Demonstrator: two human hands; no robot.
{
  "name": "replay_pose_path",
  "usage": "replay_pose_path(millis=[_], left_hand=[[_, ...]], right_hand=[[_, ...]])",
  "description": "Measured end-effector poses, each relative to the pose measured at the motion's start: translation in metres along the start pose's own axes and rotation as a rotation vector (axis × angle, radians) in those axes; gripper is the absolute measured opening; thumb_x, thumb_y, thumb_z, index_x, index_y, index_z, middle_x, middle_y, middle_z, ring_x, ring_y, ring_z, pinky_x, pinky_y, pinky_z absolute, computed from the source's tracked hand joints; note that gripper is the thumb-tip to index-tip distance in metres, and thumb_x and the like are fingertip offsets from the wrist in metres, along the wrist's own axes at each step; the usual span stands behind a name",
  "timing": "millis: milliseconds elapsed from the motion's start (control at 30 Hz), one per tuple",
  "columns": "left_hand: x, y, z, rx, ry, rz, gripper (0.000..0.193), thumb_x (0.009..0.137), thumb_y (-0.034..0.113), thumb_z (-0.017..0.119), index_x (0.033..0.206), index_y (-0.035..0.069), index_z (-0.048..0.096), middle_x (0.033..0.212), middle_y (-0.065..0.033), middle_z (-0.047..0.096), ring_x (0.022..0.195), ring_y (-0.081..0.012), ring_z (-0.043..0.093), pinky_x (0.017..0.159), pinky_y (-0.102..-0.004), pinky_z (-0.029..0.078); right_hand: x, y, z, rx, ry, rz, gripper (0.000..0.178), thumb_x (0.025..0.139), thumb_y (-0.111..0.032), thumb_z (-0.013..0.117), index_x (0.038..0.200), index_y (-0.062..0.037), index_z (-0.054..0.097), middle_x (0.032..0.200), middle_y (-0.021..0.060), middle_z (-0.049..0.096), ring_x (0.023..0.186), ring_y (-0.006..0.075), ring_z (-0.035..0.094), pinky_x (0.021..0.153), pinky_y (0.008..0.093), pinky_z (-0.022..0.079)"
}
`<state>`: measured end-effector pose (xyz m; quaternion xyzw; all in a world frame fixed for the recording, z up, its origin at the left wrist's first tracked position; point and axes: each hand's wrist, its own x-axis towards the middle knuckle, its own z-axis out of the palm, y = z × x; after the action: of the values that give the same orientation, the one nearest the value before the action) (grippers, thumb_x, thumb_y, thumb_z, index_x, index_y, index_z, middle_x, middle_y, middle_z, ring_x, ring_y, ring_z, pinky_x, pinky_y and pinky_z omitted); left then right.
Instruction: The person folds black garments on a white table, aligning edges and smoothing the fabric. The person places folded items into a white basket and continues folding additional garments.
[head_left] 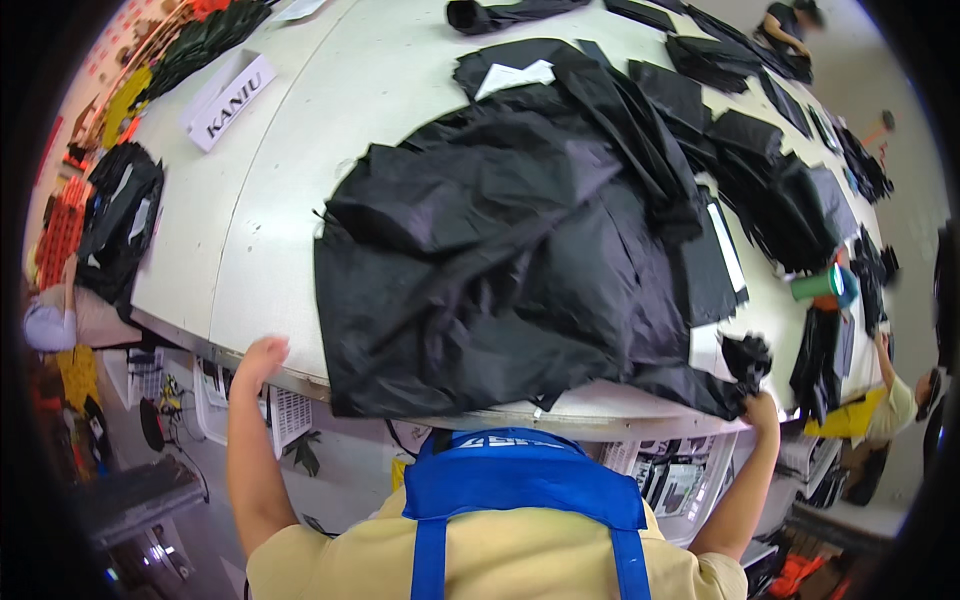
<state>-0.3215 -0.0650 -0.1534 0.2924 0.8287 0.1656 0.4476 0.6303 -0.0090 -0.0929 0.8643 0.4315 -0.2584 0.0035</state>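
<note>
A large black garment (490, 250) of thin, shiny fabric lies spread and wrinkled on the white table (280, 200) in front of me. At its near right corner, my right hand (762, 408) is closed on a narrow end of the black fabric. A bunched dark tuft sticks up just above that hand. My left hand (263, 360) is by the table's near edge, left of the garment and apart from it. Its fingers are slightly blurred and look loosely apart, with nothing visible in them.
Folded black garments (770, 190) are piled along the right, near a green cone-shaped spool (817, 285). A white box (228, 100) stands far left. Beneath the table edge are white baskets (290, 415). Other people work at the left, the right (895, 400) and far right.
</note>
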Motion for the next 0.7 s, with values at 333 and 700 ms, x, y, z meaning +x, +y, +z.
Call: replay_pose_path(millis=[333,700], left_hand=[[0.039,0.232,0.143,-0.165,-0.173,0.273,0.018,0.082,0.012,0.063,0.097,0.003,0.069,0.088,-0.0062,0.068,0.08,-0.0141,0.063,0.073,-0.0279,0.049],[0.087,0.23,0.143,-0.385,0.029,0.061,0.03,0.088,0.025,0.065,0.106,0.002,0.061,0.085,-0.0024,0.062,0.072,-0.0107,0.056,0.062,-0.0264,0.046]], right_hand=[[0.092,-0.332,0.01,-0.046,0.319,-0.728,0.061,0.084,-0.036,0.066,0.128,0.0008,0.047,0.124,0.0236,0.055,0.117,0.0373,0.053,0.097,0.0416,0.041],[0.221,-0.536,0.042,0.16,0.153,-0.711,0.068,0.086,-0.048,0.059,0.125,0.007,0.05,0.122,0.0289,0.055,0.116,0.0401,0.053,0.098,0.0389,0.04]])
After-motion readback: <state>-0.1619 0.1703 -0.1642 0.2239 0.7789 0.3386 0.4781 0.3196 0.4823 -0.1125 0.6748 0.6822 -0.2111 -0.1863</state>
